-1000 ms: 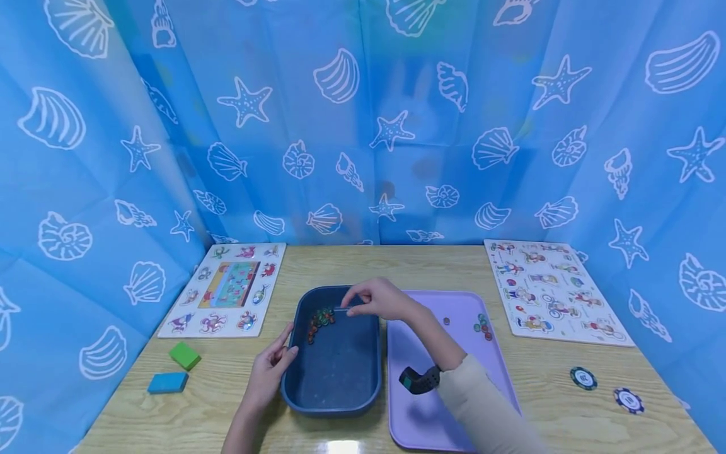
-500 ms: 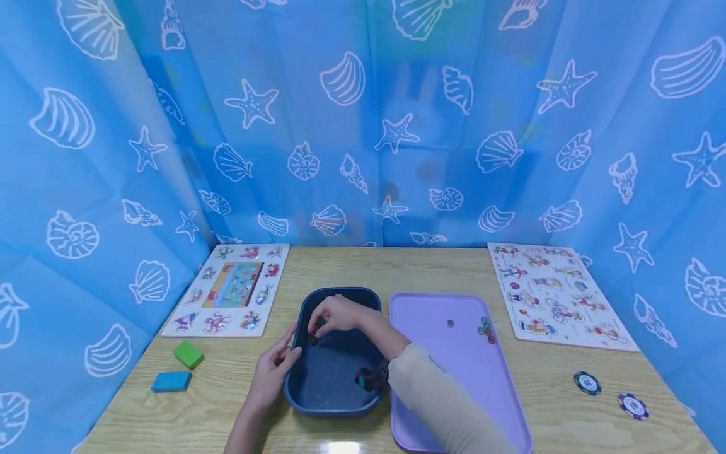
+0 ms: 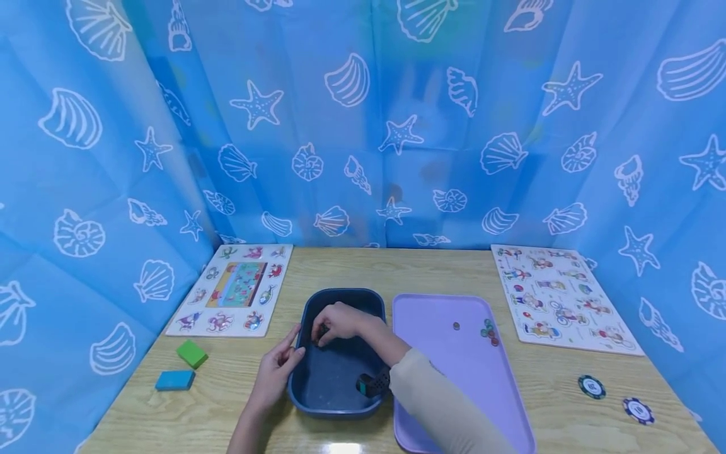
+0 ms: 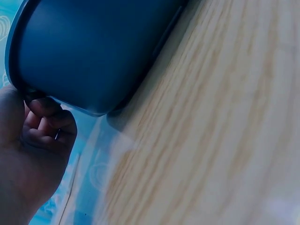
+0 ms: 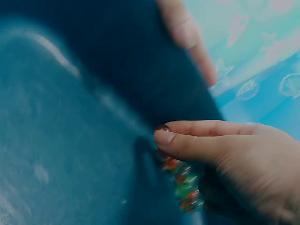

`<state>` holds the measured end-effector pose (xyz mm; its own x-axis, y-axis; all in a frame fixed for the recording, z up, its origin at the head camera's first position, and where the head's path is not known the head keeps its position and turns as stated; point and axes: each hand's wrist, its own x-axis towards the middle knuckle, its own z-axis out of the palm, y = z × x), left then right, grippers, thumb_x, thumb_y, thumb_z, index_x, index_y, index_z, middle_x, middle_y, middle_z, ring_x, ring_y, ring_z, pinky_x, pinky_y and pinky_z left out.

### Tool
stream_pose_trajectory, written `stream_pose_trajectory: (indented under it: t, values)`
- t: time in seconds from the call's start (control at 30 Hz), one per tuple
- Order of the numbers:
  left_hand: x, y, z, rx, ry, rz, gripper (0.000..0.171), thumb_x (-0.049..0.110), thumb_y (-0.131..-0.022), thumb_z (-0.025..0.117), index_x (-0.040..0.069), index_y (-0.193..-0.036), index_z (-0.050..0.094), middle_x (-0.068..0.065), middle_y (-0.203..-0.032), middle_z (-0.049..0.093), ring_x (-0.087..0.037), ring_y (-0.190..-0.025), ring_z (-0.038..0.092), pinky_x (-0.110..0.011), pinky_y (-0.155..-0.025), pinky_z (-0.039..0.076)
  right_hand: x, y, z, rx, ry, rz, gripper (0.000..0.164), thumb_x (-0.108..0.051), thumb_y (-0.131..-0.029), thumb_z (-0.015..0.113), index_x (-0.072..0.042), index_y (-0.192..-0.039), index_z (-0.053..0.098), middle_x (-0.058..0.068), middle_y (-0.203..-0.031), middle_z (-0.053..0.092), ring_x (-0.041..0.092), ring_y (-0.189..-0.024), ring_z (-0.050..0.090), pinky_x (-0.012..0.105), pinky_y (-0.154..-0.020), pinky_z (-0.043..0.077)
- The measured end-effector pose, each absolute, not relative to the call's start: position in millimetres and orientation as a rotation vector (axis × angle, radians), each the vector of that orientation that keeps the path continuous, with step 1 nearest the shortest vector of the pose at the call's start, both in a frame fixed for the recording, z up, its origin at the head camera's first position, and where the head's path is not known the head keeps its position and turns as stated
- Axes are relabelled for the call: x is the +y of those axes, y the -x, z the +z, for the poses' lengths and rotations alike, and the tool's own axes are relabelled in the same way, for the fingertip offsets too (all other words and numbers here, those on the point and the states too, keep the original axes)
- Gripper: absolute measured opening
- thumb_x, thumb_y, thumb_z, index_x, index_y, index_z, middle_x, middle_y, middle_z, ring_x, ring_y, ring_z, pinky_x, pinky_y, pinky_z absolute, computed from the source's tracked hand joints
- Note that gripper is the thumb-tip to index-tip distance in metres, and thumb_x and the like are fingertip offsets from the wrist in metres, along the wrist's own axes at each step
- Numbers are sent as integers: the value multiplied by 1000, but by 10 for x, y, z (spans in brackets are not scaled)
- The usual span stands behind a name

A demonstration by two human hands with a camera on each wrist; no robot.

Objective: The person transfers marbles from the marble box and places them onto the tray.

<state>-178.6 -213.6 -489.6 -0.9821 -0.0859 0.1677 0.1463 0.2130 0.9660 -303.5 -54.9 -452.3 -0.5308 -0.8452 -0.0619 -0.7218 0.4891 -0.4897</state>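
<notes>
My left hand (image 3: 273,375) grips the left rim of a deep dark-blue bin (image 3: 334,394), its thumb at the edge and its fingers along the outside; the left wrist view shows those fingers curled below the rim. My right hand (image 3: 338,323) reaches into the bin close to the left wall. Thumb and index finger pinch a small dark-red glass bead (image 5: 162,127), mostly hidden by the fingertips. Under that hand, green and orange-red glass beads (image 5: 183,183) lie in a row along the wall. In the head view, the hand covers most of them.
Right of the bin lies a lilac tray (image 3: 437,315) with a single bead (image 3: 456,326) and a small cluster of beads (image 3: 489,332). Picture boards (image 3: 238,290) stand at both back corners. Green (image 3: 191,354) and blue blocks (image 3: 175,380) lie left, poker chips (image 3: 592,386) right.
My right hand has moved left and down from the bin's upper right to its left wall, and in the last half second has shifted only slightly. The left hand stays at the rim.
</notes>
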Motion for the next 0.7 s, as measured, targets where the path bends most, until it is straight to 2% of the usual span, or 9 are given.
stream_pose_trajectory:
  t: [0.23, 0.4, 0.57, 0.7]
  values:
    - [-2120, 1769, -4897, -2305, 14, -1876, 46, 17, -88, 57, 12, -132, 46, 1, -61, 38, -6, -50, 33, -21, -46, 28, -258, 2917, -4240, 2511, 1410, -688, 13, -30, -80, 66, -25, -92, 68, -13, -67, 54, 7, -49, 35, 18, -51, 31]
    - [-2119, 1777, -4889, -2319, -15, -1872, 45, 15, -89, 56, 12, -132, 45, 1, -60, 39, -6, -49, 34, -21, -46, 29, 161, 2832, -4080, 2571, 1304, -845, 16, -31, -82, 63, -25, -96, 67, -5, -53, 39, 9, -46, 32, 20, -50, 30]
    - [-2113, 1785, -4887, -2320, -32, -1890, 45, 11, -89, 54, 12, -133, 44, 0, -59, 39, -7, -48, 34, -20, -45, 29, 696, 2853, -4184, 2645, 1162, -1001, 15, -30, -82, 64, -26, -95, 67, -6, -48, 34, 8, -44, 26, 21, -47, 27]
    - [-2103, 1783, -4885, -2326, -43, -1889, 45, 10, -89, 54, 11, -133, 44, 0, -60, 38, -7, -48, 34, -21, -46, 30, 1085, 2931, -4380, 2699, 1062, -1084, 18, -28, -81, 65, -18, -95, 69, -6, -49, 32, 7, -45, 25, 21, -46, 27]
